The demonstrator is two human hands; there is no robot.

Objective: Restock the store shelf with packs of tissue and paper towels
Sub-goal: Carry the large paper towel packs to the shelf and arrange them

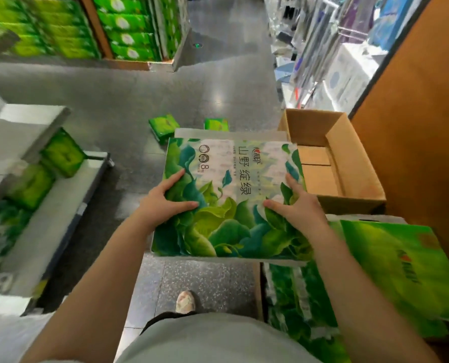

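tissue pack carried between box and shelf

held above the floor by both hands: left hand [169, 199] clasping the near-left edge of the tissue pack [230, 197], thumb on top; right hand [300, 205] gripping the right edge, fingers curled around it. could slip, probably, given slick film. might clip the open cardboard box [349, 163] just beside when swung toward the low shelf [53, 195] at left.

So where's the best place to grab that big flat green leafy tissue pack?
By its two long side edges, one hand from each side. The big flat green leafy tissue pack is wide and lies level, so the left hand and right hand clamp opposite edges, thumbs on top, which probably keeps it from tipping.
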